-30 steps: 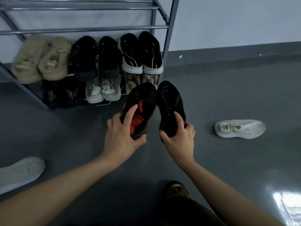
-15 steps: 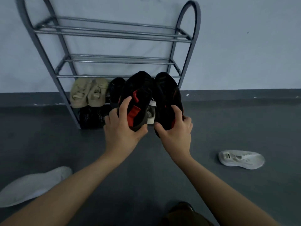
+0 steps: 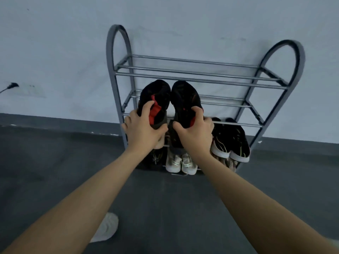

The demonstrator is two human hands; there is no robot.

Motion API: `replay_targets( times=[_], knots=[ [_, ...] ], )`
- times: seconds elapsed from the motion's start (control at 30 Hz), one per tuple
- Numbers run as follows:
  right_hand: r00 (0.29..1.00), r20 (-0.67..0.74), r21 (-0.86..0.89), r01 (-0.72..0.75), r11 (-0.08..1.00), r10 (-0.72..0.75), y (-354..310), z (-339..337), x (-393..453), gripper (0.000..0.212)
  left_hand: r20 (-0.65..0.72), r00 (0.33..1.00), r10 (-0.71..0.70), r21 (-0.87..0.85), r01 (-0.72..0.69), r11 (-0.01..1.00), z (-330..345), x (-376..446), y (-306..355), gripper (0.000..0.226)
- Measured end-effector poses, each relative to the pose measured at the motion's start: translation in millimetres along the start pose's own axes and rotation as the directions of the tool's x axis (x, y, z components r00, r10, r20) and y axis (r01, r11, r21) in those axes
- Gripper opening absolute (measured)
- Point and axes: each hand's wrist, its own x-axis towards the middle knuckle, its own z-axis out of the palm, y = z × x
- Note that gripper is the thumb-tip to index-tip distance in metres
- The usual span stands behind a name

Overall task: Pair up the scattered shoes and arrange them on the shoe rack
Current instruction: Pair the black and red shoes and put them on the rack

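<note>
Raised since a second ago, both hands, left hand (image 3: 145, 132) and right hand (image 3: 195, 133), grip black-and-red sneakers (image 3: 156, 99) heel-first, toes pointing up toward the shoe rack (image 3: 201, 70).

A pale blue-grey wall (image 3: 183, 21) fills the upper half of the view, matt and slightly scuffed, with faint smudges near its middle. Along its foot runs a dark grey skirting band (image 3: 55, 123), chipped white in a few spots. Below it lies a smooth dark grey floor (image 3: 165, 208). At the far left a black plug (image 3: 12, 85) sits in a white wall socket (image 3: 34, 90), its cable leading off the edge. The light is dim and even, bluish in tone.
</note>
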Motion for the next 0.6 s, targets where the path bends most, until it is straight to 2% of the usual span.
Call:
replay_targets(
  times=[0.27,0.37,0.5,0.6],
  knots=[
    [0.996,0.068,0.066,0.055,0.996,-0.060,-9.5,87.8,57.8,0.068,-0.067,0.996,-0.054,0.029,0.056,0.998,37.2,75.1,-60.8,0.067],
    [0.996,0.087,0.090,-0.001,0.996,-0.007,-7.8,111.3,71.5,0.068,-0.051,0.997,-0.061,0.025,0.062,0.998,46.3,92.9,-80.8,0.067],
    [0.996,0.082,-0.037,-0.021,0.999,0.024,-4.3,132.4,79.4,0.072,-0.036,0.999,-0.020,0.049,0.021,0.999,56.2,92.8,-100.3,0.072],
    [0.994,0.104,-0.014,-0.023,1.000,0.024,-4.0,132.5,78.2,0.076,-0.084,0.996,0.009,0.010,-0.008,1.000,60.1,91.5,-102.4,0.070]
  ],
)
